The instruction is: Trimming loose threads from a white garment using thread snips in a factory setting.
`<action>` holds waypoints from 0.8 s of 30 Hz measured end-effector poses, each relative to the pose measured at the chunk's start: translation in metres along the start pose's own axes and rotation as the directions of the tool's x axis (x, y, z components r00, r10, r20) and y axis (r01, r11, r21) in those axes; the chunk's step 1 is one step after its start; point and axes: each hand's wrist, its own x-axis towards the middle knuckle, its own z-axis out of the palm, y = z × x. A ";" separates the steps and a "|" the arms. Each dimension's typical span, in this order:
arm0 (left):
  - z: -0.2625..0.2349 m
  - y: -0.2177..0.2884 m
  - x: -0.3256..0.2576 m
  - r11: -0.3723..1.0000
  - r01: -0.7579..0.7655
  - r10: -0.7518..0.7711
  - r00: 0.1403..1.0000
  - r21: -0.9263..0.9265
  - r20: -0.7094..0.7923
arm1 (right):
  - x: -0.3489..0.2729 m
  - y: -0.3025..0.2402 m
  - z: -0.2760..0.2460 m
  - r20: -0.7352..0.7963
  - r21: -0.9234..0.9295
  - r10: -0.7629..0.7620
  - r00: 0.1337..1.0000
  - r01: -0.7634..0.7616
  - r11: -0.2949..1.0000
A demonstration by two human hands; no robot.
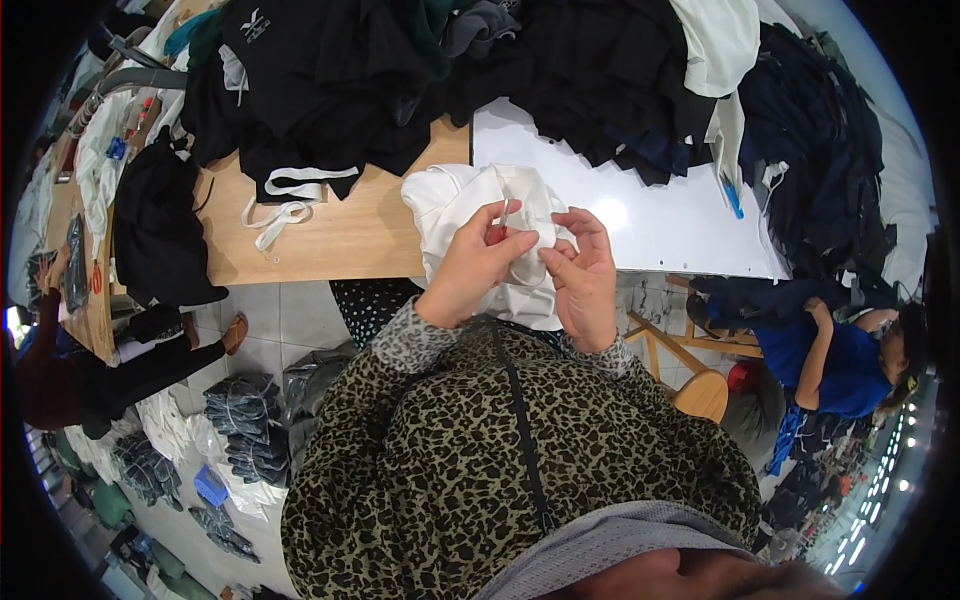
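A white fabric garment [440,205] lies bunched at the table's near edge, and part of it hangs over toward my lap. My left hand [472,262] is closed, its thumb and index finger pinching the cloth. In the same hand sits a small red-handled tool [495,235] with a thin metal part pointing up; the fingers hide most of it, and its exact kind is unclear. Opposite it, my right hand [582,275] pinches the garment's edge between thumb and fingers. A loop of the white cloth stretches between both hands.
Black garments [330,80] pile along the table's far side, with navy ones [815,150] at right. White straps [285,215] lie on the wooden tabletop [350,245]. A blue-tipped tool [734,200] rests on the white board [650,230]. A wooden stool [702,395] and co-workers flank me.
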 end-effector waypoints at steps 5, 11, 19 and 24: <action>0.001 -0.012 0.005 0.986 -0.028 0.031 0.999 -0.163 0.014 | -0.006 0.003 -0.007 -0.046 -0.024 0.043 0.998 -0.044 0.999; 0.006 -0.011 0.004 0.961 -0.138 0.123 0.989 -0.238 -0.077 | -0.008 0.011 -0.011 -0.031 0.078 0.023 0.999 -0.021 0.997; -0.004 -0.009 0.015 0.944 -0.284 0.277 0.959 0.170 0.066 | -0.006 0.015 -0.029 0.202 0.292 0.445 0.873 -0.487 0.823; -0.017 -0.017 -0.004 0.822 -0.462 0.500 0.865 0.334 -0.033 | -0.003 0.002 -0.017 0.083 0.253 0.344 0.935 -0.353 0.901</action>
